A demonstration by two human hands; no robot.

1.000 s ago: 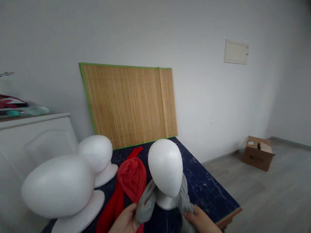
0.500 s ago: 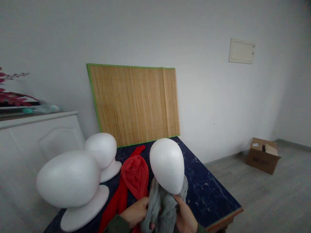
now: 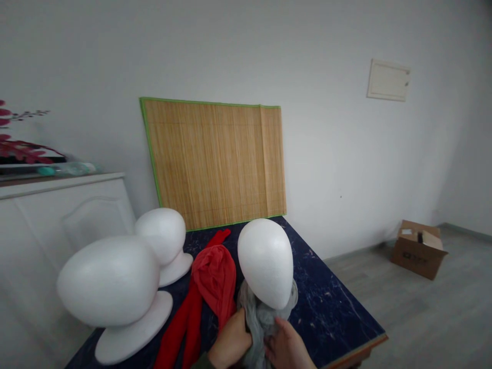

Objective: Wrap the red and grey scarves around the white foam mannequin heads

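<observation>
Sparse room in a home, used as a makeshift craft or display space. Bare white walls, grey plank floor (image 3: pixel 434 312). Dark blue marbled bench (image 3: pixel 330 302) carries three white foam mannequin heads (image 3: pixel 265 261). Bamboo mat (image 3: pixel 217 161) leans on wall. White cabinet (image 3: pixel 57 215) at left with red artificial flowers (image 3: pixel 15 148); open cardboard box (image 3: pixel 418 248) on floor; small wall panel (image 3: pixel 388 80)

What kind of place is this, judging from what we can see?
Probably a sparsely furnished room at home used as a workspace. A dark table holds foam heads and scarves; a bamboo mat leans on the bare wall, and a cardboard box sits on the wood-look floor.
</observation>
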